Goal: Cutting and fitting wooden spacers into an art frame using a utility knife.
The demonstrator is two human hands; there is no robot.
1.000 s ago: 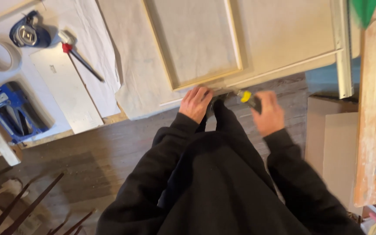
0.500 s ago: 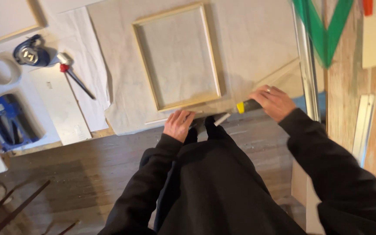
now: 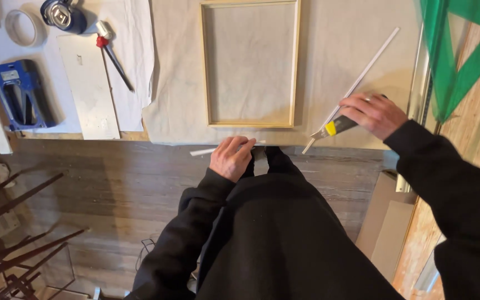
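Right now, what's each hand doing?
Left hand: closed on a thin white strip at the table edge.
Right hand: closed, holding a utility knife.

Right hand (image 3: 374, 114) swung knife (image 3: 334, 127) rightward

This is a small framing or craft workshop, set up in a room with a dark wood-plank floor (image 3: 101, 183). The worktop (image 3: 329, 66) is spread with pale canvas cloth, and a bare wooden stretcher frame (image 3: 204, 66) lies on it at the top centre of the frame. Hand tools sit along the upper left: a blue staple gun (image 3: 20, 94), a roll of tape (image 3: 22, 28), a tape measure (image 3: 62, 15) and a red-collared hammer (image 3: 112, 53). A large green set square (image 3: 462, 61) rests at the upper right beside a metal straightedge (image 3: 418, 89). Offcuts of board (image 3: 390, 228) lean at the lower right, and dark wooden slats (image 3: 18, 244) stand at the lower left.
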